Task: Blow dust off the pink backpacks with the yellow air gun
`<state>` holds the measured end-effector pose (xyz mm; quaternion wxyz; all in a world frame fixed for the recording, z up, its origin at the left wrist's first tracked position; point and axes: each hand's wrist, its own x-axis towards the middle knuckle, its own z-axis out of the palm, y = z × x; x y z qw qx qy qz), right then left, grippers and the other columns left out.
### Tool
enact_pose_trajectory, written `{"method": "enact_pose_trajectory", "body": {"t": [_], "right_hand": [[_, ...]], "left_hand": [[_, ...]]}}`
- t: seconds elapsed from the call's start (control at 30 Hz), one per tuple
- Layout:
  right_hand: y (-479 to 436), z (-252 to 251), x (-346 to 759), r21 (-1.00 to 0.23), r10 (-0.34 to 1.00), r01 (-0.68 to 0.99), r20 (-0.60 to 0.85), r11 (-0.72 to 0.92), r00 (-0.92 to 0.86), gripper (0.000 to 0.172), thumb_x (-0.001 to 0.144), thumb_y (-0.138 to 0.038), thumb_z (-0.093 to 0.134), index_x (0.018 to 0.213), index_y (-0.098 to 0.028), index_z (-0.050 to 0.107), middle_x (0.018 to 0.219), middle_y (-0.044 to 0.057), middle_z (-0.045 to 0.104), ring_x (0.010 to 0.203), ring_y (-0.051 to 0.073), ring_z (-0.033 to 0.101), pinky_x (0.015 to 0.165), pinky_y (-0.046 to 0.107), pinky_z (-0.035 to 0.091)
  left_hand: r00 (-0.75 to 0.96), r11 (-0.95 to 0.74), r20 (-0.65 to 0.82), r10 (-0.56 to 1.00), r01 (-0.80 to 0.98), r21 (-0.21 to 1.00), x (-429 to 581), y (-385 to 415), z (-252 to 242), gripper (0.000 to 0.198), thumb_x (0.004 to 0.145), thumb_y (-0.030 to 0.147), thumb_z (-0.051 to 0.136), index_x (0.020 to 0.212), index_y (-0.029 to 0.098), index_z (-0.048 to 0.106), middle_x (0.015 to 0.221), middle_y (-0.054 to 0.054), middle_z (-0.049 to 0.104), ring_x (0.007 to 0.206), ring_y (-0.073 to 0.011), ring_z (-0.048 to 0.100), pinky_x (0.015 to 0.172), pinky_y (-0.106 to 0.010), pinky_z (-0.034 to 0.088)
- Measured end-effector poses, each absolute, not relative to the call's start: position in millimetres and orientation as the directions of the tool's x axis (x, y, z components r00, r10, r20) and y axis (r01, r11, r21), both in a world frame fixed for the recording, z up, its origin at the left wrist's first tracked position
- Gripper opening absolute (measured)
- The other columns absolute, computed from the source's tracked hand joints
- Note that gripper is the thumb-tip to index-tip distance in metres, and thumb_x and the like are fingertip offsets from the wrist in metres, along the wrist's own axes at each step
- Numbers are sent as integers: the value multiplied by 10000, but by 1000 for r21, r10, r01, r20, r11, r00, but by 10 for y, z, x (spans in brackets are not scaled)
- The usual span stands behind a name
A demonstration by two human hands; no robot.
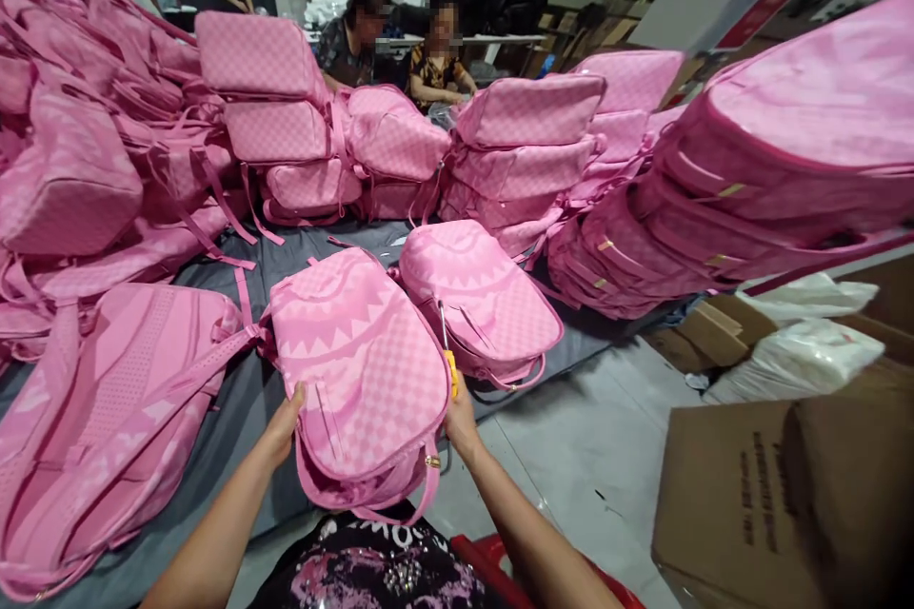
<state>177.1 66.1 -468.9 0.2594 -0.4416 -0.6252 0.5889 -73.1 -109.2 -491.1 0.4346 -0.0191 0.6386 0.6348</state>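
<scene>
Pink backpack (364,371) gripped between both hands, likely for inspection; left hand (284,423) clasps its edge, right hand (461,419) clasps the opposite edge plus yellow snips (450,369).

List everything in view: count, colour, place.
pink checkered fabric backpack: one, pink, front centre, between both hands
second pink backpack: one, pink, right of it
stacked pink backpacks: many, pink, left, behind, right
grey cloth: one, grey, under the backpacks
yellow-handled metal tool: one, yellow, in right hand
brown cardboard boxes: at least two, brown, lower right
white plastic bags: two, white, right
seated people: two, far table
left hand: one, backpack's left edge
right hand: one, holds tool at backpack's right edge
</scene>
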Motion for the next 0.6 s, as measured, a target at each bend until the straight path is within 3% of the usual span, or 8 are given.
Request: {"method": "enact_pose_trajectory", "body": {"t": [0.1,0.2,0.33,0.43,0.53,0.6], "right_hand": [[693,-4317,1993,-996,967,89,-26,-3,-254,568,724,-534,657,1205,-307,455,1260,126,590,1216,312,541,988,462,506],[1018,-3811,2275,-984,979,47,163,170,-122,658,709,-509,668,1273,-245,455,1363,146,540,1304,299,480,1035,430,467],[1857,-3262,2734,-933,934,58,357,356,12,624,674,-455,708,1209,-178,546,1257,154,603,1175,290,561,955,394,494],[2417,-3227,3048,-968,951,73,249,240,182,481,646,-400,713,1048,-168,589,1018,94,661,908,215,626,811,325,524],[2575,-3518,3269,-997,950,73,57,36,308,365,708,-426,619,984,-195,556,815,21,623,748,167,596,654,265,512],[2497,-3791,3332,-997,950,80,18,-7,310,371,721,-458,596,985,-201,550,732,-6,589,698,169,583,583,253,495]], "left_hand": [[-586,199,-586,560,-592,781,-554,-990,-4544,507,839,486,679,1244,185,629,1371,-144,599,1392,-279,448,1194,-415,322],[-565,98,-493,662,-587,803,-310,-616,-4007,399,908,408,620,1219,159,642,1315,-136,642,1326,-254,529,1167,-411,378],[-559,-47,-373,740,-596,802,-25,310,-3314,313,953,356,563,1126,115,664,1147,-142,721,1143,-232,663,1057,-392,500],[-503,-68,-322,802,-612,788,171,1125,-3114,362,956,399,549,1129,99,653,1054,-143,741,1032,-217,706,961,-355,557],[-458,82,-440,772,-615,784,455,1737,-3250,436,943,442,560,1214,103,605,1042,-153,734,944,-218,728,856,-352,591],[-411,219,-533,739,-603,767,651,1949,-3444,498,936,461,567,1279,100,559,1061,-177,721,919,-229,731,809,-361,597]]}}
